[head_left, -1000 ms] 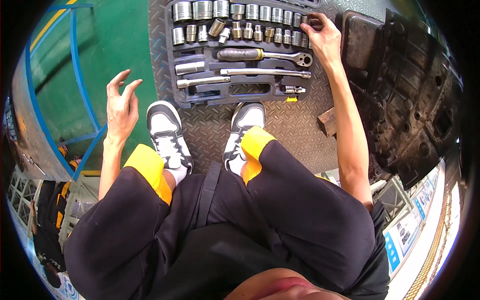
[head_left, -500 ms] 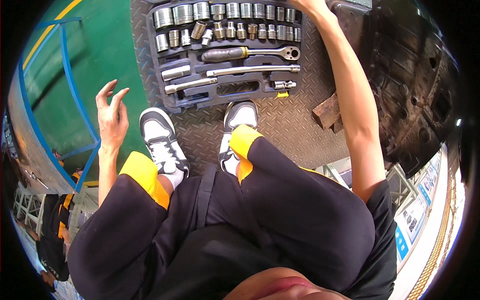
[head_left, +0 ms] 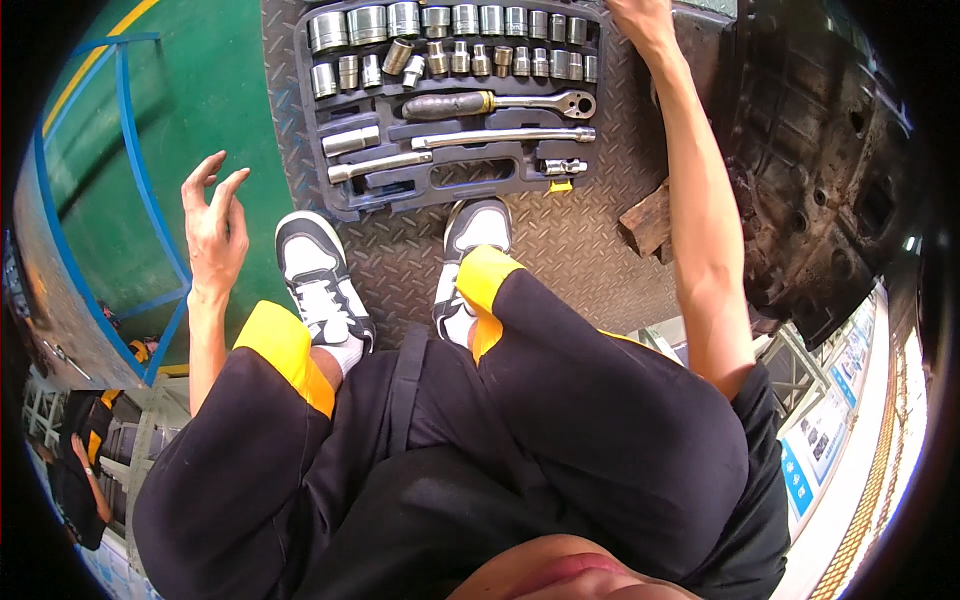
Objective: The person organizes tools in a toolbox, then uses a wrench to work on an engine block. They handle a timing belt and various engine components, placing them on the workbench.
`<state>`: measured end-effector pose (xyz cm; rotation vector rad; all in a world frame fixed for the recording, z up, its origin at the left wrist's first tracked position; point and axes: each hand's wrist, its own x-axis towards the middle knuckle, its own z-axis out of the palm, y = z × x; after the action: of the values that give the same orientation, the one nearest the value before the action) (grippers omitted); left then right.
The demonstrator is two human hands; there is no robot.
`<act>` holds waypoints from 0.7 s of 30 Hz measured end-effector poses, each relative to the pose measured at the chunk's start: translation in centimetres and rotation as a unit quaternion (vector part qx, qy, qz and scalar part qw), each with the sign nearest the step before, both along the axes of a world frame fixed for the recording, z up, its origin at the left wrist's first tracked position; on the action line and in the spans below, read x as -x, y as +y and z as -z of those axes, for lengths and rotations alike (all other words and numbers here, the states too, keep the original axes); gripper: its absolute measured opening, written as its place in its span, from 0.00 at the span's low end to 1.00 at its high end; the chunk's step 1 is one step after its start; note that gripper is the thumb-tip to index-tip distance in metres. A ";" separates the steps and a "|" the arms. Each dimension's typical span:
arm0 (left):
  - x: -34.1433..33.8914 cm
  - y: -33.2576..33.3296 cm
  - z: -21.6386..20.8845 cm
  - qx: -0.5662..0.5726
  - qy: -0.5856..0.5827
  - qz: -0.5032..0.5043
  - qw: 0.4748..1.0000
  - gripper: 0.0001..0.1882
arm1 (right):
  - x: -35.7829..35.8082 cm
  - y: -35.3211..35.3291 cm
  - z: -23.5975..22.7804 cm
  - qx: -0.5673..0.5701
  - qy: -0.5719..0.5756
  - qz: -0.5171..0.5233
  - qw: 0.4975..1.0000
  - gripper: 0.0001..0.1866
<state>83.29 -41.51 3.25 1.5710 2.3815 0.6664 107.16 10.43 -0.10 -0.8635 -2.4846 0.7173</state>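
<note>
Hands: apart; left hand [head_left: 215, 235] hung half-curled; right hand [head_left: 645, 18] cropped, I couldn't tell its grip.
Socket case [head_left: 350, 113]: lay open on treadplate [head_left: 580, 245].
Room: green floor [head_left: 220, 85], blue frame [head_left: 130, 125] stood left.
Right forearm [head_left: 700, 180]: hemmed by wood block [head_left: 645, 222], grimy metal part [head_left: 825, 160].

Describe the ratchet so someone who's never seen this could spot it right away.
Find the open, dark socket case on the patterned metal plate, just beyond the shoes. Below its two rows of sockets, the ratchet lies crosswise, grip left, rounded head right. Unlike the plain silver bars below, it has that thick, dark grip, ending in a yellow collar.
</note>
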 end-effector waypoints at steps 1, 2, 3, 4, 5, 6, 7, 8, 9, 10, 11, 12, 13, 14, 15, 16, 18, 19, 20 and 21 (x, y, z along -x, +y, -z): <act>0.0 -0.1 0.0 0.004 -0.004 -0.005 1.000 0.24 | -0.6 -0.2 -0.7 0.067 -0.001 0.020 0.998 0.13; 0.0 -0.2 0.0 0.009 -0.009 -0.010 1.000 0.24 | -1.4 -0.5 -1.5 0.135 -0.002 0.041 0.990 0.13; -0.1 -0.3 0.1 0.017 -0.015 -0.018 1.000 0.24 | -2.2 -0.9 -2.2 0.201 -0.004 0.062 0.978 0.12; -0.1 -0.4 0.2 0.018 -0.018 -0.017 1.000 0.24 | -3.2 -1.4 -2.9 0.237 -0.059 0.118 0.963 0.13; -0.1 -0.4 0.3 0.023 -0.022 -0.018 0.999 0.24 | -3.5 -1.4 -3.3 0.227 -0.137 0.104 0.959 0.14; -0.1 -0.4 0.3 0.029 -0.025 -0.020 0.999 0.24 | -3.9 -1.5 -3.4 0.217 -0.214 0.089 0.948 0.15; -0.1 -0.3 0.4 0.026 -0.023 -0.016 0.999 0.24 | -4.2 -1.7 -3.2 0.231 -0.212 0.070 0.947 0.17; 0.0 -0.2 0.5 0.023 -0.021 -0.013 0.999 0.24 | -4.4 -1.9 -2.8 0.262 -0.203 0.089 0.939 0.18; 0.0 -0.2 0.6 0.021 -0.018 -0.010 1.000 0.24 | -4.5 -2.1 -2.2 0.237 -0.213 0.097 0.943 0.17; 0.1 0.0 0.6 0.018 -0.017 -0.006 1.000 0.24 | -4.8 -2.1 -1.6 0.213 -0.221 0.104 0.946 0.16; 0.3 0.1 0.6 0.015 -0.014 -0.003 1.000 0.24 | -4.5 -2.5 -0.5 0.143 -0.211 0.095 0.962 0.17; 0.4 0.3 0.6 0.019 -0.013 -0.006 1.000 0.24 | -4.9 -2.6 0.0 0.104 -0.213 0.084 0.968 0.18; 0.4 0.5 0.6 0.013 -0.013 -0.005 1.000 0.24 | -4.9 -2.7 0.5 0.063 -0.214 0.069 0.972 0.18; 0.5 0.7 0.6 0.014 -0.014 -0.011 1.000 0.24 | -5.0 -2.7 0.8 0.030 -0.226 0.072 0.971 0.19; 0.5 0.9 0.6 0.013 -0.017 -0.015 1.000 0.24 | -5.2 -2.8 0.9 0.033 -0.224 0.050 0.973 0.18; 0.4 1.1 0.5 0.012 -0.017 -0.012 1.000 0.25 | -5.4 -2.7 0.8 0.062 -0.214 0.013 0.975 0.20; 0.4 1.5 0.5 0.008 -0.016 -0.006 1.000 0.25 | -5.9 -2.8 0.4 0.054 -0.222 -0.031 0.973 0.20; 0.2 1.8 0.4 0.002 -0.018 -0.004 1.000 0.25 | -6.1 -2.9 0.2 0.068 -0.231 -0.017 0.970 0.20; 0.1 2.0 0.4 0.003 -0.022 -0.004 1.000 0.24 | -6.3 -2.9 0.1 0.080 -0.233 -0.006 0.969 0.20; 0.0 2.2 0.2 0.005 -0.025 -0.004 1.000 0.24 | -6.3 -2.9 0.1 0.092 -0.232 -0.004 0.968 0.20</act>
<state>83.33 -39.27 3.04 1.5244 2.3514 0.6875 113.45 7.51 -0.23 -1.2076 -2.8605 0.8359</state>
